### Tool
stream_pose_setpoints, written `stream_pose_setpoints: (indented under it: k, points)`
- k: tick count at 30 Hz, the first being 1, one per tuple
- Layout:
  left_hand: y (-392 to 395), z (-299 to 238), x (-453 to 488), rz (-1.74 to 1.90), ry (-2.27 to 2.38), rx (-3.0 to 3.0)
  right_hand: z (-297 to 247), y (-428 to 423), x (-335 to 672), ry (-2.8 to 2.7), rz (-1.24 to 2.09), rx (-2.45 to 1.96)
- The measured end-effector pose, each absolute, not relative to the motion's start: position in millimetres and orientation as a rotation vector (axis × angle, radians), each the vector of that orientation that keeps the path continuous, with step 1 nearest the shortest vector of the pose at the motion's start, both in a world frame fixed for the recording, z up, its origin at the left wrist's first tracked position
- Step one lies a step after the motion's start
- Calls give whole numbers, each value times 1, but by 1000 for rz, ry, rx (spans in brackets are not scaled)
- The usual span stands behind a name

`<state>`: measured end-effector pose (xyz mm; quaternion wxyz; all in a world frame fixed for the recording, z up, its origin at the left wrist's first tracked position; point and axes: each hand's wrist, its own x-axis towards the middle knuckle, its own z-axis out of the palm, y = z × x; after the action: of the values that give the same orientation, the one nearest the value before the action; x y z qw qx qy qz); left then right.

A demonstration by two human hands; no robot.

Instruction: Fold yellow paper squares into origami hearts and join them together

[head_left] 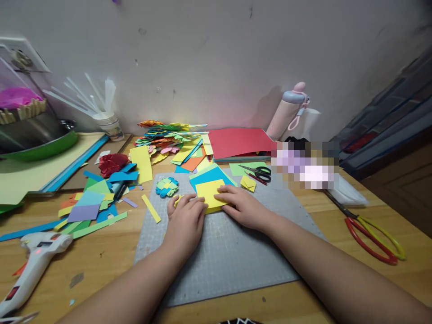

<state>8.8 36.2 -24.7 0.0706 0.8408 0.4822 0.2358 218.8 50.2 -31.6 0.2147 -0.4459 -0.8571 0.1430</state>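
Note:
A yellow sheet of paper (209,193) lies before me on the grey cutting mat (229,256), its near edge looking folded. My left hand (187,216) is curled at the paper's left side, fingertips on its edge. From the right, my right hand (245,204) grips the same paper, with fingers on its top and near edge. Beside the left fingers, a bit of yellow paper shows, partly hidden. Behind the sheet are blue paper squares (205,177). A small folded yellow piece (248,183) sits to the right, and a blue-green paper flower (167,186) to the left.
Black-handled scissors (261,172) and a red stack of paper (241,141) are behind. A glue gun (37,265) and paper scraps (87,204) lie left. Large scissors (367,234) lie right; a pink bottle (286,110) leans on the wall.

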Motion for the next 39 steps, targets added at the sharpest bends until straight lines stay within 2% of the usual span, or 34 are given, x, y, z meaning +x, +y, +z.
stream_pose_setpoints:
  k: [11,20,24,29,33,39]
  points:
    - [31,-22,9,684,1454,2537,-25,46,216,-2432,398,-1285]
    - [33,-20,8,811,1461,2538,-18,46,217,-2558,289,-1315]
    - [36,-15,10,949,1416,2593,-11,48,222,-2601,197,-1293]
    - [19,-5,11,1347,1139,2879,-1,21,244,-2500,-147,-1043]
    - [-12,0,12,1240,900,2957,-2,-18,257,-2581,-132,-865]
    - [-32,2,23,715,909,2682,-6,-43,256,-2591,300,-920]
